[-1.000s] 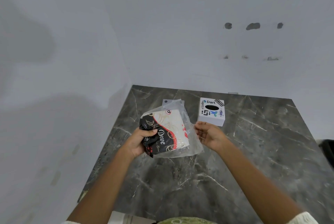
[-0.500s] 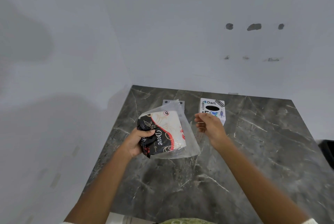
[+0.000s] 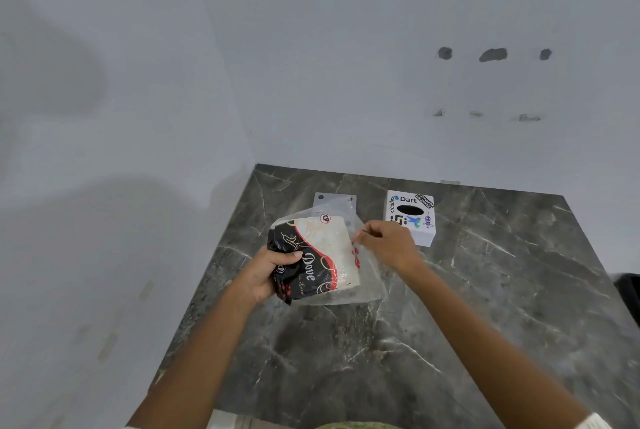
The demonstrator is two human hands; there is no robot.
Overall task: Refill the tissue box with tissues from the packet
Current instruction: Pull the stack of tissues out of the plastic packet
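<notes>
The tissue packet [image 3: 320,255], clear plastic printed black, red and white, is held tilted above the dark marble counter [image 3: 485,307]. My left hand [image 3: 268,271] grips its black left end. My right hand [image 3: 388,243] pinches the clear plastic at the packet's upper right edge. A small white tissue box [image 3: 412,217] with a black oval slot on top stands on the counter just behind my right hand, partly hidden by it.
A flat grey plate [image 3: 334,200] with holes lies on the counter behind the packet, partly covered by it. White walls close in at the back and left. A dark object [image 3: 628,293] sits at the right edge.
My right hand lifted away from the packet's lower right side, rose toward the box, then came back left and pinched the plastic at the upper right edge. The packet stayed in my left hand.
</notes>
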